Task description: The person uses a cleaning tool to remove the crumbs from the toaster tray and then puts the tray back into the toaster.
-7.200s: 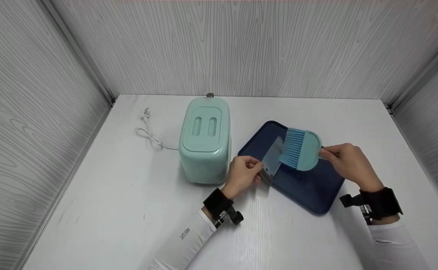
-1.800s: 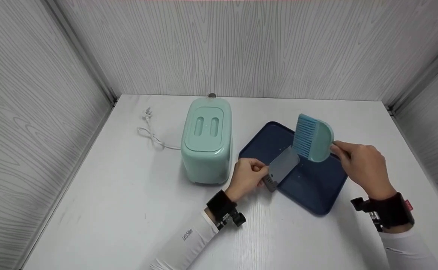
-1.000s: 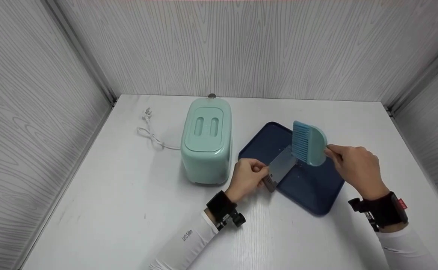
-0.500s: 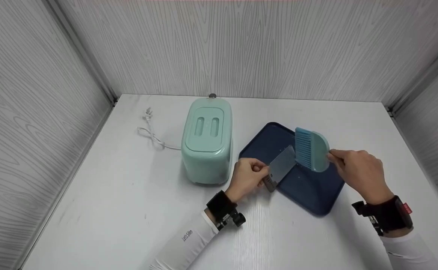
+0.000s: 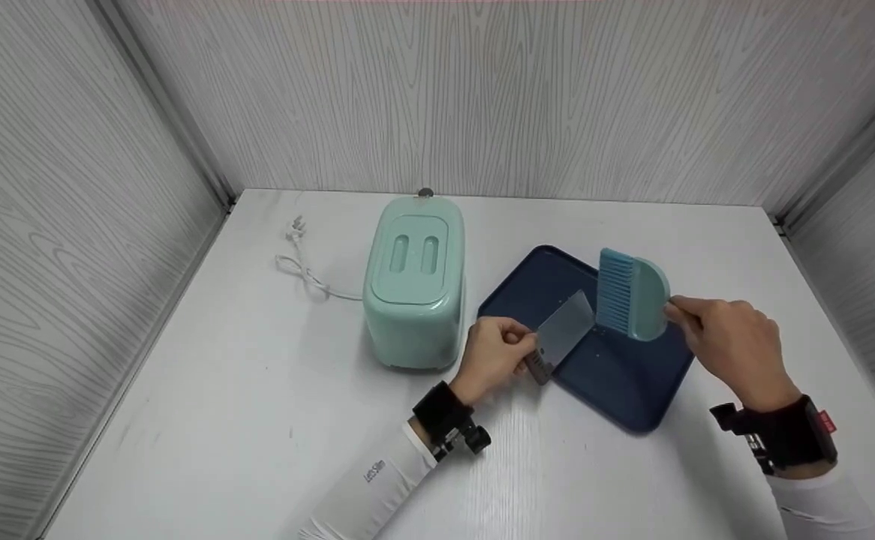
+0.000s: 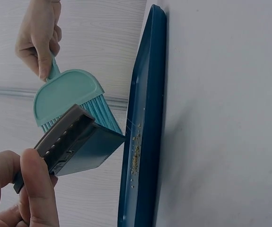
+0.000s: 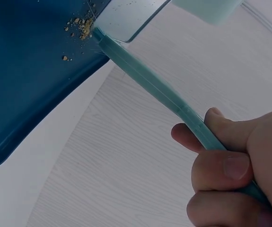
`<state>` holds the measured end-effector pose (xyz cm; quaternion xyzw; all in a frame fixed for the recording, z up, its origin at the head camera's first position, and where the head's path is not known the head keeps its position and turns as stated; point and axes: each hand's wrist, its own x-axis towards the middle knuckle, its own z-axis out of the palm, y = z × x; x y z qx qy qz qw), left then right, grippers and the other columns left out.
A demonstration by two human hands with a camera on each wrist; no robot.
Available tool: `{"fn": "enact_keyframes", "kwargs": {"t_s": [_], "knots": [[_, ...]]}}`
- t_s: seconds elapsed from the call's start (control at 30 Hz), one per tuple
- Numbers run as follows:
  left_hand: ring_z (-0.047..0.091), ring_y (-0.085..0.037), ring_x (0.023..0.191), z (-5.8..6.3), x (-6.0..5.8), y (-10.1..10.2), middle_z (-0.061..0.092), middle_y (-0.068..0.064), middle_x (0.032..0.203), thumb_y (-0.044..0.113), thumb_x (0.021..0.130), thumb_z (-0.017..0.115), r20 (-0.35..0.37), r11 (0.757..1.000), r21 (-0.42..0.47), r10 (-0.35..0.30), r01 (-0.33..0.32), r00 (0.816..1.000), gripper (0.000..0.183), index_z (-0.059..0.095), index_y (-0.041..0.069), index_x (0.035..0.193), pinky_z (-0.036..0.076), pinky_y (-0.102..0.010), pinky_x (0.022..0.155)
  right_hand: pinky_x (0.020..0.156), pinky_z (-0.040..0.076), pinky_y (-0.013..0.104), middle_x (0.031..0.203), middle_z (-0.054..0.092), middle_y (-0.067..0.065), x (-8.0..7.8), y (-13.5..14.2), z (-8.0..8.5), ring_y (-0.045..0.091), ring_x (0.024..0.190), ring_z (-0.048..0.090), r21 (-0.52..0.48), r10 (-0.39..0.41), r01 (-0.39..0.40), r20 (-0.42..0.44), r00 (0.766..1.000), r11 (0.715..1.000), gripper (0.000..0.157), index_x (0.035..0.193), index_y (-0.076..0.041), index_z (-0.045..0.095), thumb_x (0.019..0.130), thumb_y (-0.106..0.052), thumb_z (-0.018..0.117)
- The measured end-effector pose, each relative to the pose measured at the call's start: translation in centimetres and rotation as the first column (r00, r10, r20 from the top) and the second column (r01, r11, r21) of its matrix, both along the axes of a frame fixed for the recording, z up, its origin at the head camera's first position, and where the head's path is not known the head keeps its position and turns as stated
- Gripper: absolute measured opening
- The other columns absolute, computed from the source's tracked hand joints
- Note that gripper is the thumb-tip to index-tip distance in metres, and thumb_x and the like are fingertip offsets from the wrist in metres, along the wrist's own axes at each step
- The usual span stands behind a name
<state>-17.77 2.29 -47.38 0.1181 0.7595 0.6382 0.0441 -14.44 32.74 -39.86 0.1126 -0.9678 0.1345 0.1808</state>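
In my left hand (image 5: 491,352) is the dark grey end of a thin metal crumb tray (image 5: 566,324), pinched between thumb and fingers and tilted over a navy tray (image 5: 632,397). My right hand (image 5: 730,341) grips the handle of a mint hand brush (image 5: 651,300) with blue bristles (image 5: 614,292). In the left wrist view the bristle tips reach the far edge of the crumb tray (image 6: 91,151). Brownish crumbs (image 7: 81,28) lie in the navy tray below, close to the bristles in the right wrist view.
A mint toaster (image 5: 415,285) with a lid stands just left of my left hand. Its white cord and plug (image 5: 299,262) lie on the white table (image 5: 295,420) at the left. A grey wood-grain wall (image 5: 482,97) rises behind the table.
The brush has swept back and forth along the crumb tray and now stands slightly farther right than half a second ago. Since the oldest frame, the crumb tray has shifted a little to the right.
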Motion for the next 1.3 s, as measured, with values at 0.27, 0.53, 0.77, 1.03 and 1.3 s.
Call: {"fn": "enact_keyframes", "kwargs": {"t_s": [0.27,0.53,0.77,1.03,1.3], "knots": [[0.061,-0.008,0.048,0.0,0.0,0.0,0.067,-0.004,0.069,0.006,0.093,0.074,0.015,1.0,0.0,0.007,-0.007,1.0,0.008,0.078,-0.001,0.095,0.055,-0.023,0.046,0.041,0.02,0.026,0.054,0.047,-0.004,0.0,-0.4,0.3,0.013,0.05,0.037,-0.047,0.025,-0.024,0.016,1.0,0.999,0.024,0.114,-0.002,0.079,0.099,-0.02,0.071],[0.061,-0.008,0.047,0.0,-0.1,0.0,0.066,-0.003,0.068,0.006,0.094,0.074,0.014,1.0,0.008,0.003,-0.004,1.0,0.008,0.078,-0.001,0.095,0.054,-0.023,0.046,0.044,0.021,0.023,0.053,0.049,-0.008,0.2,-0.9,0.3,0.006,0.049,0.031,-0.1,0.109,-0.108,0.001,0.994,0.989,0.022,0.114,-0.004,0.08,0.097,-0.016,0.074],[0.061,-0.009,0.048,-0.3,-0.1,-0.1,0.067,-0.003,0.068,0.005,0.095,0.071,-0.012,1.0,0.002,-0.018,0.018,1.0,0.008,0.078,0.0,0.096,0.054,-0.022,0.047,0.054,0.034,0.017,0.074,0.075,0.006,0.5,-1.4,0.8,0.004,0.054,0.044,-0.207,0.188,-0.178,0.028,0.982,0.962,0.022,0.115,-0.004,0.079,0.096,-0.014,0.075],[0.06,-0.008,0.047,-0.4,-0.1,0.0,0.065,-0.002,0.066,0.005,0.094,0.073,-0.005,1.0,0.003,-0.002,0.002,1.0,0.008,0.078,0.0,0.093,0.052,-0.021,0.045,0.05,0.034,0.016,0.066,0.069,0.002,1.0,-1.8,1.0,0.003,0.05,0.036,-0.273,0.23,-0.202,0.072,0.971,0.94,0.022,0.114,0.001,0.078,0.097,-0.011,0.074],[0.06,-0.008,0.047,-0.3,-0.1,0.1,0.064,-0.002,0.067,0.005,0.094,0.072,0.008,1.0,0.0,0.009,-0.009,1.0,0.008,0.078,-0.001,0.094,0.053,-0.022,0.045,0.054,0.037,0.016,0.06,0.06,-0.008,1.1,-2.3,0.7,0.003,0.052,0.039,-0.279,0.251,-0.21,0.118,0.961,0.937,0.022,0.116,-0.001,0.078,0.098,-0.012,0.073]]}}
